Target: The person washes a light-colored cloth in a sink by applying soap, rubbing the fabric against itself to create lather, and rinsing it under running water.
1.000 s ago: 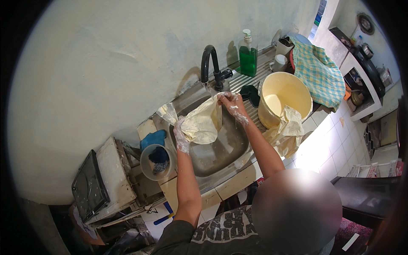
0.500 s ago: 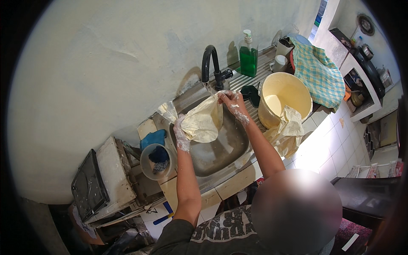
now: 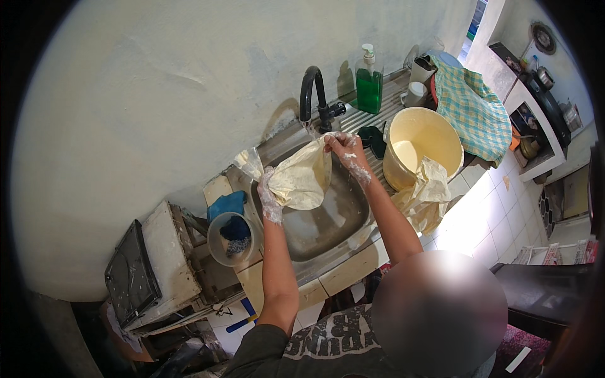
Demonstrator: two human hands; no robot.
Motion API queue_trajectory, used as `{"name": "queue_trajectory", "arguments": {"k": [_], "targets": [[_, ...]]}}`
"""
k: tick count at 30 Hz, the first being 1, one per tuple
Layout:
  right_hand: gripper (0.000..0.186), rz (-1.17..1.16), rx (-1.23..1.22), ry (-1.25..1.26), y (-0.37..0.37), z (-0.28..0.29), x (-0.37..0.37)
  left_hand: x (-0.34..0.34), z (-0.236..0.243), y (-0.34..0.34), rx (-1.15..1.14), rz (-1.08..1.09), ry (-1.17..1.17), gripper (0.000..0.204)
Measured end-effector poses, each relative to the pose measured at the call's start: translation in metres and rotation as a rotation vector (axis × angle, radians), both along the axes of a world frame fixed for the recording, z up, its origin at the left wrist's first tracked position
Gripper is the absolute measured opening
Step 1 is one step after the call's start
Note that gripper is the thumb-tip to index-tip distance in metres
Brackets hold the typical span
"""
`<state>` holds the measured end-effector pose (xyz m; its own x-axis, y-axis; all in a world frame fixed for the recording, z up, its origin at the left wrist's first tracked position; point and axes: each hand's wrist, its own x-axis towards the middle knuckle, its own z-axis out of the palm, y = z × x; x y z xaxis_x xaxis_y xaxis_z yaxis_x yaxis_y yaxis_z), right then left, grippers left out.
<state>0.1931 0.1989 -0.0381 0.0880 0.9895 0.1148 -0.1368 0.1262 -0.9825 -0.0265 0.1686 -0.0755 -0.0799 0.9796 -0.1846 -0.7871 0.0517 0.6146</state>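
Over the steel sink (image 3: 318,242) I hold a limp, cream-coloured bag (image 3: 302,179) stretched between my hands. My left hand (image 3: 270,200) is closed round its left part, and a crumpled, semi-clear end (image 3: 249,164) sticks out beyond it. My right hand (image 3: 345,147) pinches the bag's upper right edge below the black faucet (image 3: 313,94). White, pasty residue coats both hands and wrists. Water appears to come from the spout, though the stream is hard to make out. What the bag holds, if anything, is hidden.
Right of the sink stands a cream bucket (image 3: 419,135) with a crumpled cream sheet (image 3: 428,195) over its near rim. Behind it are a green soap bottle (image 3: 368,88), a white mug (image 3: 414,94) and a checkered cloth (image 3: 472,107). A clear tub (image 3: 220,252) sits left of the sink.
Almost nothing differs. The bag's lower edge has shifted up very slightly, and both hands keep their hold in the same place.
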Motion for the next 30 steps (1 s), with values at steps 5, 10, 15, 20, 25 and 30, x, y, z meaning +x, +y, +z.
{"name": "queue_trajectory", "arguments": {"k": [5, 10, 15, 20, 25, 30], "targets": [[0.021, -0.014, -0.004, -0.009, -0.001, -0.001, 0.003, 0.004, 0.003, 0.0, 0.012, -0.026, -0.032, 0.012], [0.021, -0.001, -0.009, -0.035, 0.001, -0.002, 0.001, 0.002, 0.002, -0.001, 0.008, -0.04, -0.054, 0.012], [0.02, -0.006, -0.001, -0.006, 0.0, 0.001, -0.002, -0.001, 0.0, -0.001, 0.043, -0.018, -0.058, 0.012], [0.02, -0.012, 0.01, -0.008, 0.003, -0.003, -0.001, 0.002, -0.001, 0.0, 0.038, -0.01, -0.057, 0.013], [0.02, 0.02, 0.001, -0.06, 0.007, -0.007, -0.001, 0.002, 0.002, -0.002, 0.049, 0.012, -0.056, 0.014], [0.022, 0.17, -0.007, 0.045, 0.005, -0.016, -0.004, 0.003, -0.003, -0.001, 0.025, 0.064, -0.034, 0.012]]}}
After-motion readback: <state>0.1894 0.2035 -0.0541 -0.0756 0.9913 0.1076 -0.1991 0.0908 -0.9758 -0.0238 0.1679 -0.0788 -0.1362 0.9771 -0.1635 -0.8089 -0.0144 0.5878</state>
